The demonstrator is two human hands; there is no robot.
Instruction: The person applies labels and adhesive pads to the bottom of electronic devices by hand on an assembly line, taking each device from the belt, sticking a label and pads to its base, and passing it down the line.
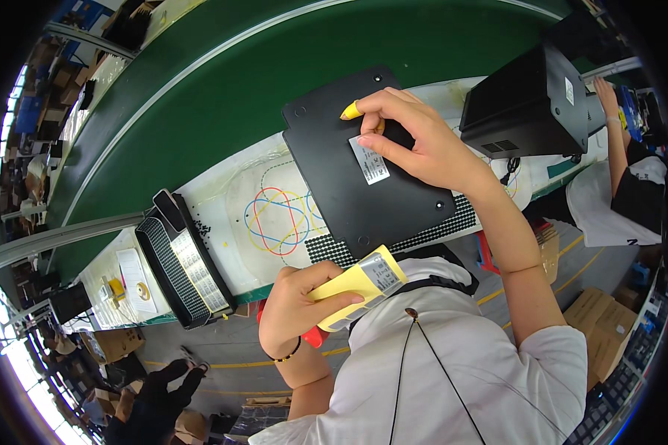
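A flat black panel (pixel 326 170) with notched corners and small round feet or holes lies on the bench in front of me. On its face is a silver printed label (pixel 372 165). My right hand (pixel 416 141) is over the panel, its thumb at the label's upper corner and its other fingers curled close by. A yellow cover (pixel 351 111) sits on one fingertip. Whether the whole label lies flat is hard to tell. Nearer my body, my left hand (pixel 300 300) grips a yellow label sheet (pixel 349 285) bearing silver labels.
A black box-shaped housing (pixel 523 100) stands to the right, a cable beside it. At the left, a black tray (pixel 178 259) holds label strips, near a paper sheet (pixel 136 282). The green conveyor belt (pixel 200 111) runs behind. Another person's arm (pixel 612 126) reaches in at far right.
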